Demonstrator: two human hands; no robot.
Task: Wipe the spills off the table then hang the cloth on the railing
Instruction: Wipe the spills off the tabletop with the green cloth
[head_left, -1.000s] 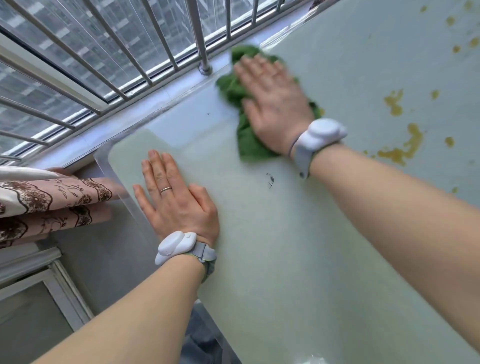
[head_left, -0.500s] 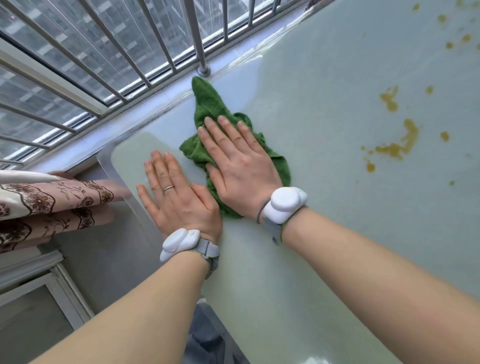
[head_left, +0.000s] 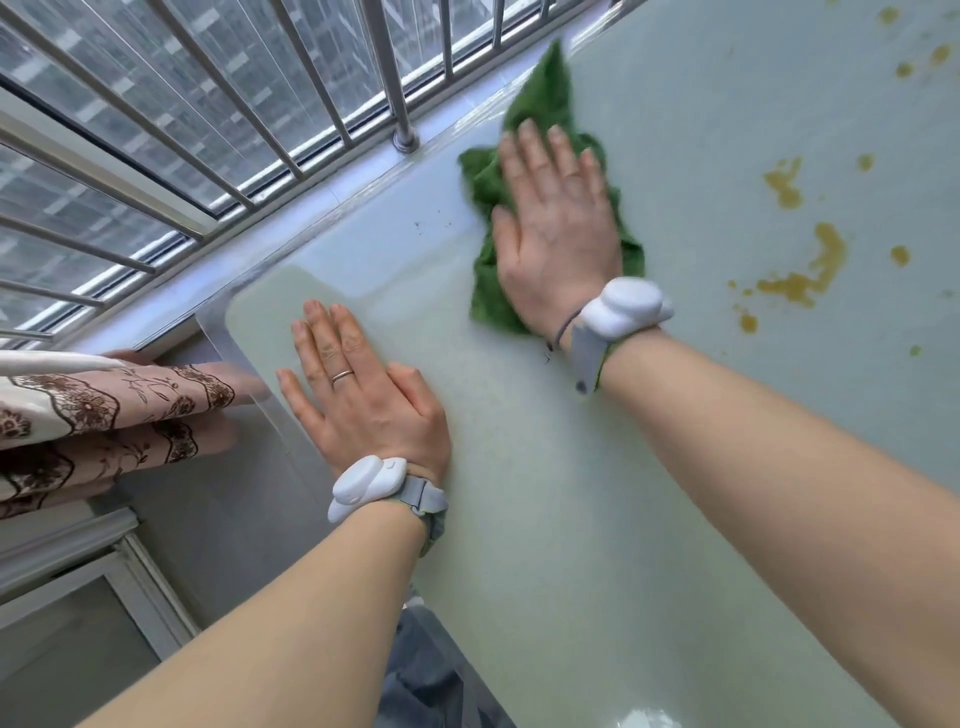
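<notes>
A crumpled green cloth (head_left: 545, 111) lies on the pale green table (head_left: 597, 493) near its far edge. My right hand (head_left: 558, 223) presses flat on the cloth with straight fingers, covering most of it. My left hand (head_left: 358, 384) rests flat on the table's near left corner, fingers straight, a ring on one finger. Yellow-brown spills (head_left: 802, 270) dot the table to the right of the cloth. The metal railing (head_left: 387, 78) runs along the window beyond the table's far edge.
A patterned pink and brown curtain (head_left: 104, 410) hangs at the left, beside the table corner. A clear sheet overhangs the table's left corner. Several small dark specks (head_left: 431, 224) lie left of the cloth. More small spills (head_left: 919, 57) sit at the far right.
My right hand has slid the cloth away from me and to the right, from beside my left hand back toward the railing. My left hand has stayed in place.
</notes>
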